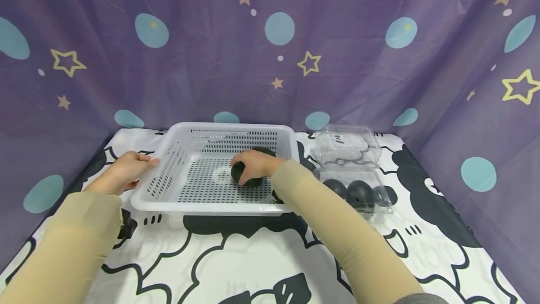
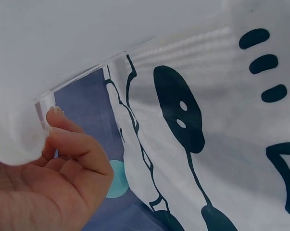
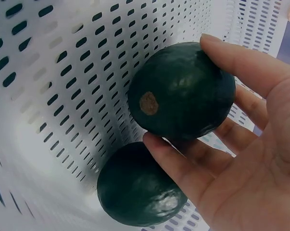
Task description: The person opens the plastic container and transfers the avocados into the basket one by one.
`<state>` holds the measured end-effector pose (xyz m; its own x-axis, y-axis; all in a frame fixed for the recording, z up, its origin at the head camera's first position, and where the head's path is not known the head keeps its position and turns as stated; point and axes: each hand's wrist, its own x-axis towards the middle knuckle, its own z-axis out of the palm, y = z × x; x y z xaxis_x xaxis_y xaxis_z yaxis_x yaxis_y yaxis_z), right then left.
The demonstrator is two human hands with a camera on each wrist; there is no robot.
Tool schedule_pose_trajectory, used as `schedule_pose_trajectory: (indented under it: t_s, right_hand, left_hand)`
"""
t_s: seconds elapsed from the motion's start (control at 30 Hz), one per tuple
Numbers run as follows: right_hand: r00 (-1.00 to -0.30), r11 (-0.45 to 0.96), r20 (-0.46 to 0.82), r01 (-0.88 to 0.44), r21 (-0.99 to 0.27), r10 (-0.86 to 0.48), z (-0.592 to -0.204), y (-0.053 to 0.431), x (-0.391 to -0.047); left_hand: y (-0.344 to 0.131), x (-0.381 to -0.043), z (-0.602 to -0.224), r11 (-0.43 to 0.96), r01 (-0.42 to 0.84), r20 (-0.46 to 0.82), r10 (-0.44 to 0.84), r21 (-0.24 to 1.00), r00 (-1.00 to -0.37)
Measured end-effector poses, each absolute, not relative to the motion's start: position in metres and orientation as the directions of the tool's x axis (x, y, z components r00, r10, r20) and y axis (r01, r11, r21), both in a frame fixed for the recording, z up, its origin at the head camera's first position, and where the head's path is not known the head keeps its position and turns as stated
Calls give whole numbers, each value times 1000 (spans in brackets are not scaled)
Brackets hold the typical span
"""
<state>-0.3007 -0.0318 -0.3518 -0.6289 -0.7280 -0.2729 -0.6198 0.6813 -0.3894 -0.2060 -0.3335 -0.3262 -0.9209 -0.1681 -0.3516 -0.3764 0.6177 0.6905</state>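
Note:
A white perforated plastic basket (image 1: pixel 211 208) stands on the patterned cloth. At its left end, my left hand (image 1: pixel 128 170) grips the rim; the left wrist view shows curled fingers (image 2: pixel 75 144) at the basket's white edge (image 2: pixel 19 120), with the thumb mostly hidden. Inside the basket, my right hand (image 1: pixel 255 165) holds a smooth dark green round fruit (image 1: pixel 237 172) between thumb and fingers. A brown stem scar marks this held fruit (image 3: pixel 181 91) in the right wrist view. Just below it, a second dark green fruit (image 3: pixel 140 185) lies against the perforated wall.
Right of the basket, an open clear plastic clamshell (image 1: pixel 384 205) holds several dark round fruits (image 1: pixel 360 193), its lid (image 1: pixel 348 144) tipped back. The black and white cloth (image 1: pixel 261 257) covers the table. A purple curtain (image 1: pixel 202 69) hangs behind and along both sides.

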Motion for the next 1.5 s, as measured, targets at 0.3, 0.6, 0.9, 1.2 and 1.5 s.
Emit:
schedule_pose_trajectory:
  t_s: [0.3,0.6,0.9,1.2,1.5]
  right_hand:
    - [-659,688,-244,-583,-432,-711,-349,-33,-300]
    - [-654,638,-167,-593,-491,-738,-340,-29,-299]
    - [-634,586,-106,-621,-519,-766,-323,-26,-298]
    - [-623,537,-35,-644,-545,-781,-302,-22,-294]
    - [-668,543,-3,-602,-586,-744,-280,-13,-286]
  left_hand:
    - [-334,-206,-328,615,-384,-358,-172,689,-918]
    - [-329,-207,-327,615,-384,-363,-167,688,-917]
    - [-327,-205,-323,616,-385,-371,-157,688,-915]
    - [-332,-205,-323,622,-372,-359,-152,689,-921]
    - [-335,-206,-324,622,-379,-363,-159,685,-918]
